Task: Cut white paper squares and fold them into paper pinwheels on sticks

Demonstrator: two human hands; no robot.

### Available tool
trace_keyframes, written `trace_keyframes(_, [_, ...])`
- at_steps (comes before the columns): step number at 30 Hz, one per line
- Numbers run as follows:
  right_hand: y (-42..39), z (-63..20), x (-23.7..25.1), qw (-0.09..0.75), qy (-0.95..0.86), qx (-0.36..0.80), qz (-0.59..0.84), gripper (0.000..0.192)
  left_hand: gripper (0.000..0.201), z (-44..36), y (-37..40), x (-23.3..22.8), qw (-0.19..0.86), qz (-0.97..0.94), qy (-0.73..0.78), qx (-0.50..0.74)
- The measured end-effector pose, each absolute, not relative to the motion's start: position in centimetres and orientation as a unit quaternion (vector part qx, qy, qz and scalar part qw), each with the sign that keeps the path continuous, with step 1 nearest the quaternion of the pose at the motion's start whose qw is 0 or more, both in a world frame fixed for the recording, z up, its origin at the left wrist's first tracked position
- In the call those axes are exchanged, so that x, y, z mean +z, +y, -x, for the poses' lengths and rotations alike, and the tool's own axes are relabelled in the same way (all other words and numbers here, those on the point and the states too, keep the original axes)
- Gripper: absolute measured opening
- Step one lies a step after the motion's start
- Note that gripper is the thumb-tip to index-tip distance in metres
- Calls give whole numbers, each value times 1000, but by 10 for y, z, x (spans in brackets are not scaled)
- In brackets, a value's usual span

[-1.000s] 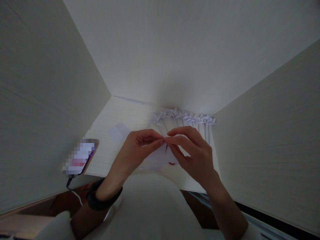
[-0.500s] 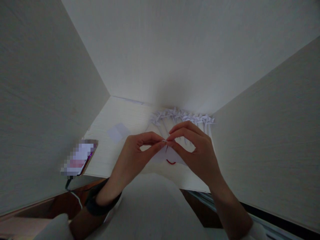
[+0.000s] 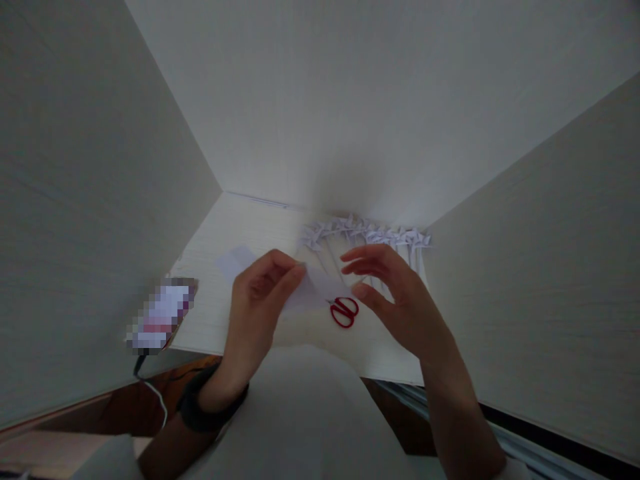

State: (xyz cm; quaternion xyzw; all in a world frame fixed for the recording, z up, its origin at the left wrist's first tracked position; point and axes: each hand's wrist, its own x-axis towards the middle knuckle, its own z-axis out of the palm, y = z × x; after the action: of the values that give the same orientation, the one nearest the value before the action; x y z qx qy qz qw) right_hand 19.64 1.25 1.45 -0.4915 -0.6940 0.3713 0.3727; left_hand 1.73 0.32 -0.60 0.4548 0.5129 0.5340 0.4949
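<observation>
Between thumb and fingers, my left hand pinches a sheet of white paper at its upper edge. The paper hangs toward the right, over the table. My right hand is apart from it, thumb and fingers spread with nothing between them. Below and between the hands lie red-handled scissors, their blades mostly hidden by the paper. Just beyond the right hand, several white paper pinwheels on thin sticks lie in a row, partly covered by that hand.
Left of my left hand lies another piece of white paper. A phone with a cable leans at the table's left edge. Thin white sticks lie along the back. Pale walls enclose the white table on three sides.
My hands were pinching the paper together at the middle. Now the right hand has let go and opened, and the left has moved left with the paper, uncovering the scissors' handles.
</observation>
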Motion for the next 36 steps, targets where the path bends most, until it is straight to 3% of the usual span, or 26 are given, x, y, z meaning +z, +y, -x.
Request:
trace_keyframes(3, [11,-206,11,350,-691,363,518,3,14,-14,4,-18,534,-412,504,539])
trace_keyframes(7, [11,-203,13,350,-713,306,525,10,10,-8,6,-22,571,-465,454,502])
trace_keyframes(12, [26,-198,7,269,-758,312,506,8,36,-10,21,-24,608,-542,426,393])
trace_keyframes(16, [44,-219,-44,150,-773,326,523,8,48,-10,35,-74,475,-712,462,232])
trace_keyframes(20, [31,-240,-120,70,-785,330,520,4,59,-6,28,-146,486,-767,402,118])
trace_keyframes(21, [22,-240,-138,60,-790,329,514,6,65,-6,23,-160,489,-775,389,97])
trace_keyframes(23, [4,-234,-166,56,-796,318,512,28,75,-8,15,-181,490,-784,375,72])
trace_keyframes(26, [-10,-218,-192,55,-792,307,525,34,82,-12,10,-199,484,-784,380,74])
trace_keyframes(31, [10,-203,-193,79,-767,320,550,27,77,-16,18,-195,491,-759,410,124])
trace_keyframes(36, [39,-200,-142,160,-741,346,552,17,36,-19,33,-156,515,-690,462,213])
